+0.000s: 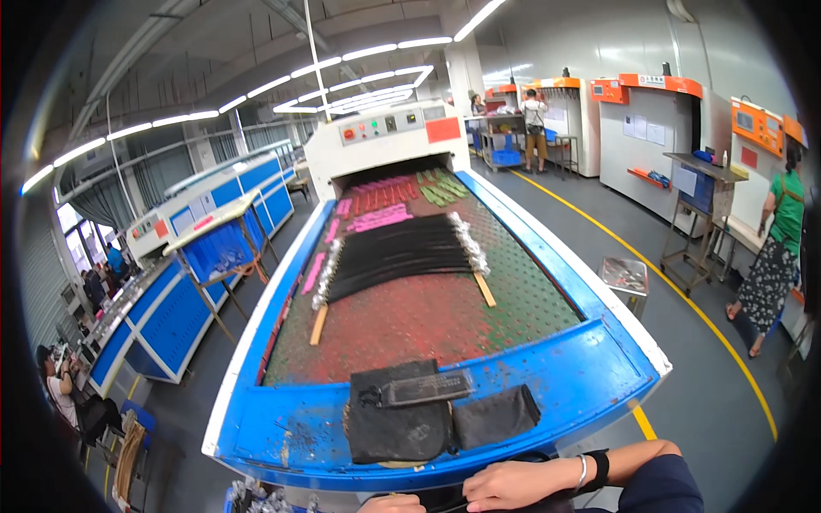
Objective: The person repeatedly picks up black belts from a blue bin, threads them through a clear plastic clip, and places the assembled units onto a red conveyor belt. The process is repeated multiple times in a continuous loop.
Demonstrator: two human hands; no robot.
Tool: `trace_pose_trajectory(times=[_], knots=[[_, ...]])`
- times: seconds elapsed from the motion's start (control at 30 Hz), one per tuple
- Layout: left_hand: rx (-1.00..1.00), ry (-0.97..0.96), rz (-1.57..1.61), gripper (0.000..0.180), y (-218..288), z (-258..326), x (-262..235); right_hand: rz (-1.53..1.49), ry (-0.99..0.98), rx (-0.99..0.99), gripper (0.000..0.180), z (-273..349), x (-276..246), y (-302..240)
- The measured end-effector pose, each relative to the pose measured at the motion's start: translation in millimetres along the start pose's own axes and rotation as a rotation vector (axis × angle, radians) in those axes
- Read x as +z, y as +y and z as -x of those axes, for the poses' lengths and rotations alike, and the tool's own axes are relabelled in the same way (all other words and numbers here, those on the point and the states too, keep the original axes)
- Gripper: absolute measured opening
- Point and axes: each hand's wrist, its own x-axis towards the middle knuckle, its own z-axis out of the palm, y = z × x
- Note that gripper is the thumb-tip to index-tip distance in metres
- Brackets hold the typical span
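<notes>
Factory hall stretches back under long strip lights, with blue machines on one side and orange-topped cabinets along the far wall, where other people stand at work. Nearest is a long conveyor surface with a blue rim and a perforated belt stained red and green.

On the belt lies a row of thin black strips strung between two wooden sticks, with pink pieces and green pieces further up near the tunnel mouth.

At the near blue edge rest dark cloth pads and a flat black bar on top of them.

The person's right hand sits low at the edge, fingers curled loosely round a thin dark strand; I judge it a light hold, though the grip is partly hidden. The left hand barely shows at the picture's bottom, and I cannot tell whether it is closed.

Judging by this, one batch is already laid out on the belt, while what is in hand has not yet reached it.
</notes>
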Motion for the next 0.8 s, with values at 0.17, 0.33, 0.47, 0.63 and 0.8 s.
trace_pose_trajectory(times=[0.17,0.33,0.47,0.63,0.8], knots=[[-0.031,0.168,0.039,0.021,-2.6,7.7,-0.3,-0.045,-0.004,0.044,0.024,-3.1,-3.0,1.1],[0.017,0.127,0.09,0.016,-3.6,8.9,-3.8,0.176,-0.025,-0.05,0.027,-4.4,7.5,25.4],[0.004,0.058,0.101,0.016,-0.4,11.6,-6.2,0.286,-0.027,-0.06,0.022,-12.6,-6.3,8.2],[0.044,0.111,0.029,0.012,-1.1,10.5,-4.4,0.33,-0.017,-0.033,0.019,-13.1,-12.5,-3.6],[0.025,0.34,0.057,0.01,-0.5,8.4,-2.8,0.324,0.091,-0.004,0.016,-11.5,-8.0,-3.4]])
